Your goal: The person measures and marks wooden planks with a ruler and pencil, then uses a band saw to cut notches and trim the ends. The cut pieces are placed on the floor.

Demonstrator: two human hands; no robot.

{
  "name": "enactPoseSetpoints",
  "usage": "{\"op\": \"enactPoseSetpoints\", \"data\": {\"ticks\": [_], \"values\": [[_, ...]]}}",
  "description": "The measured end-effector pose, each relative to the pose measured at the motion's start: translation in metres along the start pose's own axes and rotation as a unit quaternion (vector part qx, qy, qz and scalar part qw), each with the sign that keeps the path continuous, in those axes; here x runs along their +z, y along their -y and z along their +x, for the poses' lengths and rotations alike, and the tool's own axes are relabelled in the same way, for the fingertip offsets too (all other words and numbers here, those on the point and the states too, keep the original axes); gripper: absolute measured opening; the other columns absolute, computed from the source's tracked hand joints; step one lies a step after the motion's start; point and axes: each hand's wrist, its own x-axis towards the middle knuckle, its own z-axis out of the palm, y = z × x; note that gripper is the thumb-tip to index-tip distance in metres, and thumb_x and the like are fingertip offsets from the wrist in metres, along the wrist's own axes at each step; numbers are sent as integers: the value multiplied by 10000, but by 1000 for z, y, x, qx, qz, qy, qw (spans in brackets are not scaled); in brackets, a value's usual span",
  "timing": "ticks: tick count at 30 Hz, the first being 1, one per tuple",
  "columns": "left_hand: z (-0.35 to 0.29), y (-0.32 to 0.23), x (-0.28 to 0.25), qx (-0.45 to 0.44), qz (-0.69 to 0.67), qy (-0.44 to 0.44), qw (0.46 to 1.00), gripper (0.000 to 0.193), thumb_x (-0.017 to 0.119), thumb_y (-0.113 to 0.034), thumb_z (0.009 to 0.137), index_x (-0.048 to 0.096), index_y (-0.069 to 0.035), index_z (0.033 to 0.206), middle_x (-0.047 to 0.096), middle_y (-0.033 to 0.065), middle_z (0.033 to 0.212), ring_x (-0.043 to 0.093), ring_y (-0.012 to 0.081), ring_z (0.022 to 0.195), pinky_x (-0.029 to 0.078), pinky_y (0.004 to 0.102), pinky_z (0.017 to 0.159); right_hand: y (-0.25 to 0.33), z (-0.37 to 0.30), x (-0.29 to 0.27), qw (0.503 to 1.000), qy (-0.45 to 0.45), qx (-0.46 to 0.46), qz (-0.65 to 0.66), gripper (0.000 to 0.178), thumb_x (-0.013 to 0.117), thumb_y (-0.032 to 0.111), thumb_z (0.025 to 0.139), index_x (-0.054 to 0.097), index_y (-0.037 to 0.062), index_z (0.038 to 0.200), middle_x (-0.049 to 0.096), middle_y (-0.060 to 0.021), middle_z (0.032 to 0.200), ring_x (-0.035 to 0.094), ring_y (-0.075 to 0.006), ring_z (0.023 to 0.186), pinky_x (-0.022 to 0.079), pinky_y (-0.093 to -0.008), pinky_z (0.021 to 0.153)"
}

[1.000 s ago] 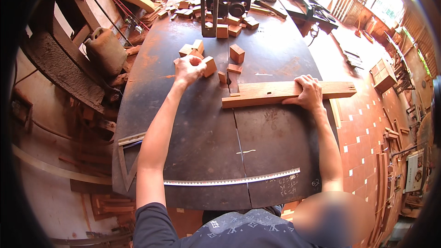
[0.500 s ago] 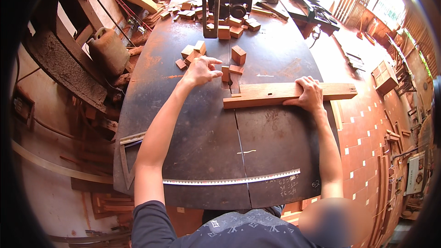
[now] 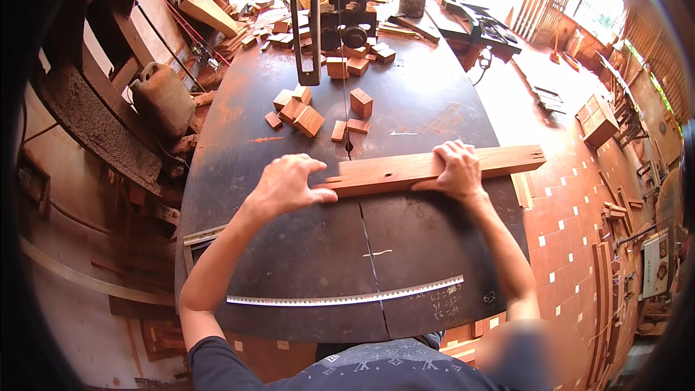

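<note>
A long squared wooden beam (image 3: 405,172) lies across the dark table of a band saw, just on my side of the thin upright blade (image 3: 344,112). My right hand (image 3: 457,174) is wrapped over its middle, fingers on the far edge and thumb on the near side. At the beam's left end my left hand (image 3: 284,185) has thumb and fingers spread apart around the end; whether it touches the wood I cannot tell. Small cut wood blocks (image 3: 308,122) lie in a loose group beyond, left of the blade. Another wood block (image 3: 361,103) stands right of it.
A white ruler (image 3: 347,299) lies across the table's near part. The saw's metal blade guard (image 3: 309,58) hangs at the far side. More offcuts (image 3: 356,66) crowd the back. A dirty jerrycan (image 3: 163,101) stands left of the table; a dark bucket (image 3: 413,0) stands at the back.
My left hand has come back from beside the blocks to the beam's left end. My right hand and the beam have shifted; one more block lies at the front of the group.
</note>
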Motion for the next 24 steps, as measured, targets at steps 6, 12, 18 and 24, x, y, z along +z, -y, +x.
{"op": "enactPoseSetpoints", "data": {"ticks": [6, 12, 18, 24], "values": [[-5, 8, 6, -21, 26, -5, 999, 521, 910, -409, 854, 750, -40, 1186, 790, 163, 1159, 746, 361, 1117, 582, 490, 999, 44, -2, -4, 998, 20, 6, 53, 895, 866, 822, 647, 760, 41, 1071, 745, -126, 1121, 665, -315, 1167, 458, -487, 1111], [-17, 19, 11, -17, 10, 12, 1000, 305, 862, -307, 902, 789, -89, 1103, 811, 131, 1065, 761, 353, 1069, 594, 479, 946, 26, -4, -10, 995, -33, 1, 91, 760, 849, 709, 804, 780, 51, 1177, 760, -134, 1197, 677, -318, 1212, 455, -484, 1128], [-24, 26, 19, -13, -21, -21, 999, 325, 859, -323, 910, 792, -93, 1130, 821, 129, 1061, 778, 349, 1034, 607, 471, 918, -97, -43, -34, 912, -252, 295, -136, 593, 836, 394, 930, 712, -71, 1276, 732, -255, 1238, 670, -414, 1209, 506, -514, 1095], [-21, 30, 20, -13, -19, -13, 1000, 304, 862, -319, 916, 790, -106, 1120, 821, 132, 1044, 780, 353, 1023, 611, 479, 908, -185, -84, -40, 865, -163, 473, -51, 721, 831, 566, 900, 721, 12, 1348, 743, -284, 1288, 701, -440, 1217, 552, -491, 1068]]}}
